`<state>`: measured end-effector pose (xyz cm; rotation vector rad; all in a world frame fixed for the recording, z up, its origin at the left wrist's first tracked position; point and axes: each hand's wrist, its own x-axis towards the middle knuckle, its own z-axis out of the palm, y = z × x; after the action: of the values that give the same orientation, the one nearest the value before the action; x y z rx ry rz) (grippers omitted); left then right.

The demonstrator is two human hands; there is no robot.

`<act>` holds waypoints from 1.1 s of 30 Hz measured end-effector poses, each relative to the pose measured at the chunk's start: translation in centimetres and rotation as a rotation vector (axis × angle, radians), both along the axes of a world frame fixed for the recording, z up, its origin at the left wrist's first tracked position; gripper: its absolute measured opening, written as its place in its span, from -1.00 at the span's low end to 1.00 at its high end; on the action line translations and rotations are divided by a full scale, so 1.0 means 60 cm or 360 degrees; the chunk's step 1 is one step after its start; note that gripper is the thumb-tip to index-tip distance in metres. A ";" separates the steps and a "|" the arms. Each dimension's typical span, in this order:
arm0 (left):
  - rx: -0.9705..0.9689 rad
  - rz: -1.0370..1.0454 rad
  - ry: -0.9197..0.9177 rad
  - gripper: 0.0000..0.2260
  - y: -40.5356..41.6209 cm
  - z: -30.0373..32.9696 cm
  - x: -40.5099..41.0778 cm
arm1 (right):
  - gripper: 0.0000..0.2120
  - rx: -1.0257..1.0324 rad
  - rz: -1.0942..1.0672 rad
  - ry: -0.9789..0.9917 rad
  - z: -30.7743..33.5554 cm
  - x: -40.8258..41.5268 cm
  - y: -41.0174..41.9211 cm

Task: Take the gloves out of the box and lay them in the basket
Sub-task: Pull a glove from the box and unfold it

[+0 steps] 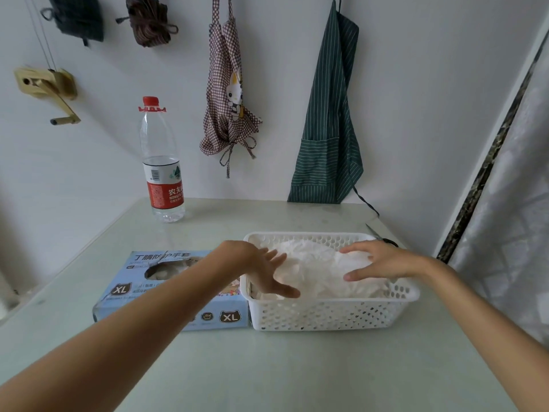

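In the head view, a white perforated basket [329,310] sits right of centre in the frame, touching the blue glove box [166,295] to its left. A heap of white gloves [320,269] fills the basket and rises above its rim; more gloves show through the box's oval opening. The left hand [267,272] reaches across the box with fingers spread and straight, over the heap's left side, gripping nothing. The right hand [377,261] lies flat on the heap's right side, fingers straight, pressing or smoothing it. The risk, as I judge it, is the piled gloves sliding over the low rim onto the table [267,376] if pressed unevenly, or clinging to a lifting palm.
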<state>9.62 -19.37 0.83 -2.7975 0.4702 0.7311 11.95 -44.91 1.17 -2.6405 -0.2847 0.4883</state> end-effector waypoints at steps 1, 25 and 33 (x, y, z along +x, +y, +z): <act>0.0055 0.0029 0.0000 -0.17 0.002 -0.007 -0.001 | -0.43 0.0044 -0.0032 -0.0120 -0.003 -0.001 -0.003; -0.0906 0.0677 -0.0251 -0.31 0.346 -0.040 -0.082 | -0.84 -0.0044 0.0442 -0.1035 -0.031 -0.070 0.413; -0.0760 0.0609 -0.0291 -0.12 0.349 -0.048 -0.078 | -0.57 -0.0195 0.0061 -0.0836 -0.081 -0.051 0.509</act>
<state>4.93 1.56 -2.05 -3.4200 0.0761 0.4641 8.87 -14.36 -3.71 -2.8488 -0.4759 -0.1958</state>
